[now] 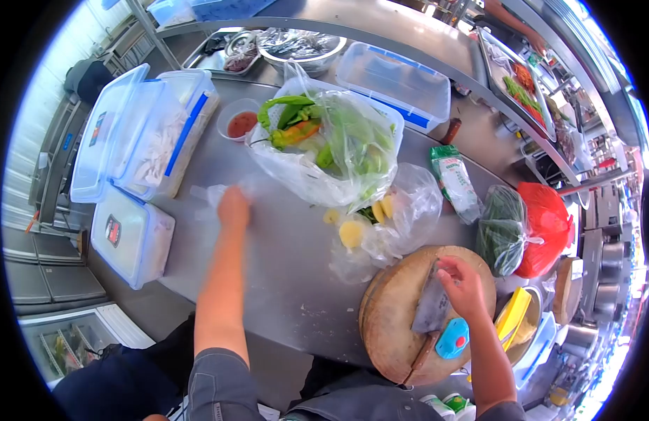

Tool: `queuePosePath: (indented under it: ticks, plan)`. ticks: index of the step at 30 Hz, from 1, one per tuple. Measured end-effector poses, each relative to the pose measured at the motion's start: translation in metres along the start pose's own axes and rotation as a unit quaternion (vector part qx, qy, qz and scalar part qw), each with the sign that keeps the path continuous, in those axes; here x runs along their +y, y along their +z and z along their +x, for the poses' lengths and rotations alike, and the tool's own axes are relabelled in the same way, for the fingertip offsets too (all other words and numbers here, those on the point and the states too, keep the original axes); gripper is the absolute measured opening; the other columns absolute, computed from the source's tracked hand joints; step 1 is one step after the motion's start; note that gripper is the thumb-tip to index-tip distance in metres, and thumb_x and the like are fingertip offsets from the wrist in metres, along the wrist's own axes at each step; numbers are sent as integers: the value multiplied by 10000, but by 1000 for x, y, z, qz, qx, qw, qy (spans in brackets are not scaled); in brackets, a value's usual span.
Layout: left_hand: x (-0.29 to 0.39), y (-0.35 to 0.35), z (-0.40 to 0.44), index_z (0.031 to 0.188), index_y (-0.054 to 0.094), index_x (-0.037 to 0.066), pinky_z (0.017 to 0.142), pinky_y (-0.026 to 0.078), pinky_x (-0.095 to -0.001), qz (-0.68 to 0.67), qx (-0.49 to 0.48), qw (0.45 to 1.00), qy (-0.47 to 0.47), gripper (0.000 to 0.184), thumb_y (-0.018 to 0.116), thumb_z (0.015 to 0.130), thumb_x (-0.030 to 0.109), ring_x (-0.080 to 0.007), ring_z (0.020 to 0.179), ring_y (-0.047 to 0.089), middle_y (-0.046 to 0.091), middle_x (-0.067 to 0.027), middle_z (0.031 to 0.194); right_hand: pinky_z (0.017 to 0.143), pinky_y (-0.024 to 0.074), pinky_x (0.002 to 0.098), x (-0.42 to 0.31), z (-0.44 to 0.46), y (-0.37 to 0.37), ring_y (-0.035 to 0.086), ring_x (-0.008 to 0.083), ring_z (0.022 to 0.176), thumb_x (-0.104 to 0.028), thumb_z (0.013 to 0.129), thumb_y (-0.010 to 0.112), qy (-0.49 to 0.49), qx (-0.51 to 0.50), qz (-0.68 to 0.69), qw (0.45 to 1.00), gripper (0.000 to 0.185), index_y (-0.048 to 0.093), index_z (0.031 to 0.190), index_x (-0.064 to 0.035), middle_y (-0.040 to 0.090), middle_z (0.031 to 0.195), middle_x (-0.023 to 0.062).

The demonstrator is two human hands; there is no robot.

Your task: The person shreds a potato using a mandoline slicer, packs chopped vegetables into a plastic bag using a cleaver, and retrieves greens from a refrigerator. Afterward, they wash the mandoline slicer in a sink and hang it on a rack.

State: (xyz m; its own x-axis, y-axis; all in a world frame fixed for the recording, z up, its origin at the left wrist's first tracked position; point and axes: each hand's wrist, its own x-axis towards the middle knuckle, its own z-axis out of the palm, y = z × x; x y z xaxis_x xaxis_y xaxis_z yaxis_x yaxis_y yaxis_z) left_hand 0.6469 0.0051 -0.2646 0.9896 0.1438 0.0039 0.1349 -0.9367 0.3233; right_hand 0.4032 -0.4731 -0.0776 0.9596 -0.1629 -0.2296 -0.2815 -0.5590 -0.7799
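A kitchen, by its look a commercial one: a steel table (286,270) holds a cleaver (431,307) on a round chopping block (389,316), bagged greens (501,235) and plastic tubs (131,238) (one lidded), with cut vegetables (526,77) farther off.

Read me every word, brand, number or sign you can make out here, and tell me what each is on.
No text reads clearly enough to quote.
Green-and-white packet: printed, too blurred to read.
Label on the lower-left clear box: too small to read.
Dark marking on the upper-left clear plastic container: too small to read.
Cleaver blade: faint marks; I can't tell whether they are lettering.
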Motion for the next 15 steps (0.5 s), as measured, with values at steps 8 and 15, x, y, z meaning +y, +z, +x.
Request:
queuePosePath:
  ticks: [8,15]
  plan:
    - [34,-83,-63,1214,570,16,790,501,-410,-145,111,980,74,339,610,885,87,-318,903,618,609,-164,1025,1039,417,460,3,108,27,491,374,1267,-322,805,747,-102,162,-236,953,770,401,1444,-68,408,1466,213]
    - [120,-26,-181,1196,590,7,713,502,-296,-416,-107,901,63,296,625,921,111,-182,780,587,614,-111,1040,858,516,434,48,175,9,677,366,955,-287,841,678,108,170,-127,971,568,516,1322,-31,665,1132,231]
